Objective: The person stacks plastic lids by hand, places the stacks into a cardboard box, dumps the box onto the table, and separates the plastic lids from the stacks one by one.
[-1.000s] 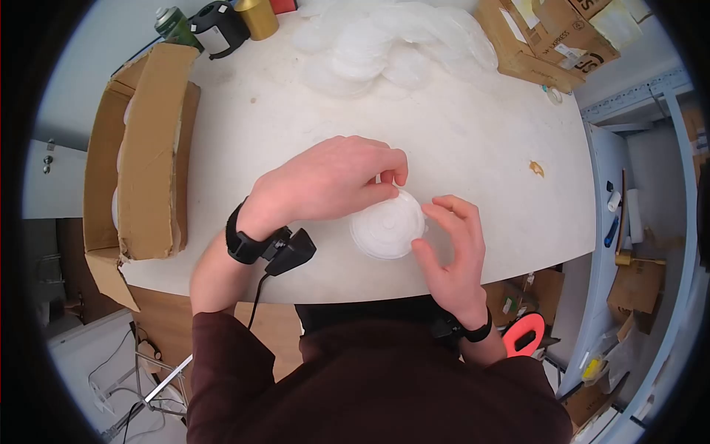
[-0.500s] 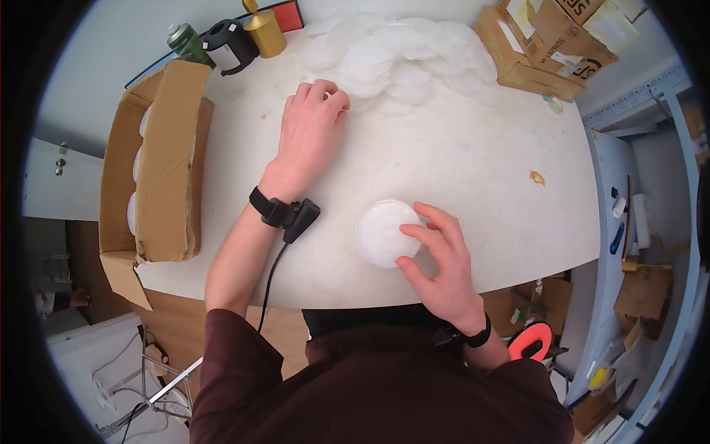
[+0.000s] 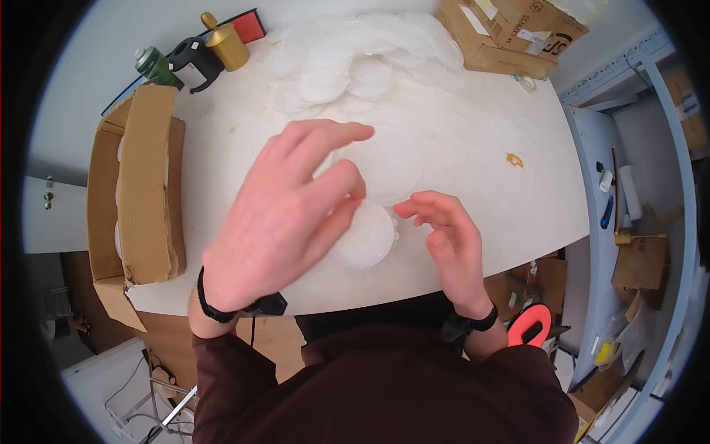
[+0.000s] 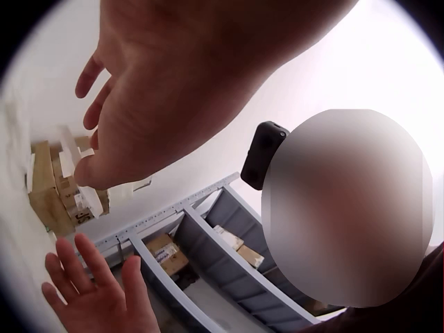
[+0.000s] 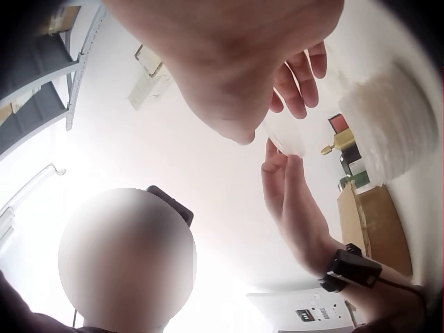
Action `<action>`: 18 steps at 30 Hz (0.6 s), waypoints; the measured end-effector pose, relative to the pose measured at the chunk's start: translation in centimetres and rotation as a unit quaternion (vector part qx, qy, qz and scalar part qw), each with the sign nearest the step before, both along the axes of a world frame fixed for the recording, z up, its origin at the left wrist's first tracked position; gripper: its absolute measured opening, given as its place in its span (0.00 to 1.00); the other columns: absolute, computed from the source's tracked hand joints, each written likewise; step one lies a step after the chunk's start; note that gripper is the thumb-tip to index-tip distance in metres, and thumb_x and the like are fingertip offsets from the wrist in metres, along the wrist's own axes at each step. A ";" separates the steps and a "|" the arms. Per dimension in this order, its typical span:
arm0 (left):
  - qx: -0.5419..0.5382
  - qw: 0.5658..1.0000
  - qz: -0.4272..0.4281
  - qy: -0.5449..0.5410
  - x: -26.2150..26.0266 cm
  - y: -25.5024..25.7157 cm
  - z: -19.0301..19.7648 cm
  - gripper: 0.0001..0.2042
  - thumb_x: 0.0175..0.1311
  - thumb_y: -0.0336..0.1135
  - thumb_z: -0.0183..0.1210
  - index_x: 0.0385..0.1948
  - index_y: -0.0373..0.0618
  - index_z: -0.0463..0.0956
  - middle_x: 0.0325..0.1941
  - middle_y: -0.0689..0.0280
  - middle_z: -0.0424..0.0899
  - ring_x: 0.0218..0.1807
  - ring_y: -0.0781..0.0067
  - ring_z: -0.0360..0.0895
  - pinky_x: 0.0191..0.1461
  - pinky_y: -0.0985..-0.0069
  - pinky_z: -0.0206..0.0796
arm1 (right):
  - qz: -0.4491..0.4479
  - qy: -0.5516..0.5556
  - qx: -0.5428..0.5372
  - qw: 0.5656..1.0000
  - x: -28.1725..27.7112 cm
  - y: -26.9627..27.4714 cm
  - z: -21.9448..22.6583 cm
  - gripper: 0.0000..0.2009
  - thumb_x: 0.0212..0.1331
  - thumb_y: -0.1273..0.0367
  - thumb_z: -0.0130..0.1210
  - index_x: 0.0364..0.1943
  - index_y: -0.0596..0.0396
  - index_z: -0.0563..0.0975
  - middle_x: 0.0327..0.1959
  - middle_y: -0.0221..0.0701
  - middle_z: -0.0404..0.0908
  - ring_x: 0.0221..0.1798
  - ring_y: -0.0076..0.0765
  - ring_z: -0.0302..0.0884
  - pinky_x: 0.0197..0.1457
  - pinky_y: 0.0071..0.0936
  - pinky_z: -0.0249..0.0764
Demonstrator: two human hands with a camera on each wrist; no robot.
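My left hand [image 3: 285,207] is raised over the near half of the table and pinches a thin, round, translucent plastic lid [image 3: 392,159] by its edge. The right wrist view shows this lid [image 5: 286,135] between the left thumb and fingertips. Just below it, a stack of similar white lids [image 3: 366,240] stands on the table, partly covered by the left hand. Its layered side [image 5: 392,128] shows in the right wrist view. Beside the stack on the right, my right hand [image 3: 451,248] has its fingers loosely bent, with nothing in them.
A heap of loose translucent lids [image 3: 362,59] spreads along the back of the white table [image 3: 473,185]. At left stands a cardboard box [image 3: 151,185] with white round things inside. A spray can [image 3: 157,68], black container [image 3: 196,63], gold pot [image 3: 228,48] and shipping boxes [image 3: 510,33] line the back.
My left hand has gone from the stack to the heap at the back, and come back toward the stack with a lid. The right hand has drawn slightly away from the stack.
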State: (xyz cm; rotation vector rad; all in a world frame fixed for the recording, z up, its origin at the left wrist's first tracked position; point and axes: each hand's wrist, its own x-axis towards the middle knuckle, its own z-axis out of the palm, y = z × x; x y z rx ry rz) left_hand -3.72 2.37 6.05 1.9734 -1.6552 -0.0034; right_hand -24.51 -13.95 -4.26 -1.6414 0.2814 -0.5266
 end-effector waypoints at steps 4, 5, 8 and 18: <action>-0.019 0.997 -0.079 0.007 -2.4 -0.9 -0.5 0.13 0.55 0.25 0.74 0.40 0.43 0.82 0.76 0.54 0.78 0.73 0.43 0.76 0.71 0.52 0.73 | 0.026 -0.010 0.168 0.985 0.3 0.4 1.1 0.14 0.79 0.72 0.57 0.63 0.60 0.78 0.57 0.32 0.89 0.60 0.26 0.82 0.64 0.31 0.77; -0.014 0.994 -0.099 0.032 -2.5 -0.8 -0.5 0.14 0.54 0.24 0.74 0.43 0.43 0.83 0.78 0.53 0.77 0.75 0.42 0.75 0.73 0.51 0.73 | 0.028 0.017 0.198 0.980 0.3 0.5 1.2 0.12 0.81 0.73 0.56 0.62 0.60 0.78 0.54 0.31 0.89 0.57 0.24 0.83 0.63 0.29 0.77; -0.087 0.992 -0.042 0.083 -1.3 -0.9 -0.8 0.17 0.59 0.26 0.73 0.52 0.45 0.85 0.68 0.56 0.85 0.65 0.51 0.82 0.64 0.59 0.77 | 0.069 0.024 0.197 0.978 0.2 -0.2 1.3 0.10 0.81 0.74 0.54 0.60 0.59 0.78 0.52 0.31 0.89 0.53 0.23 0.84 0.61 0.27 0.78; 0.143 0.948 -0.104 0.263 3.8 -0.8 -3.2 0.13 0.72 0.33 0.66 0.56 0.46 0.84 0.33 0.66 0.86 0.35 0.69 0.79 0.39 0.69 0.68 | 0.063 0.117 0.108 0.985 1.2 -0.1 0.9 0.20 0.78 0.71 0.59 0.70 0.60 0.78 0.37 0.25 0.87 0.41 0.19 0.77 0.49 0.24 0.73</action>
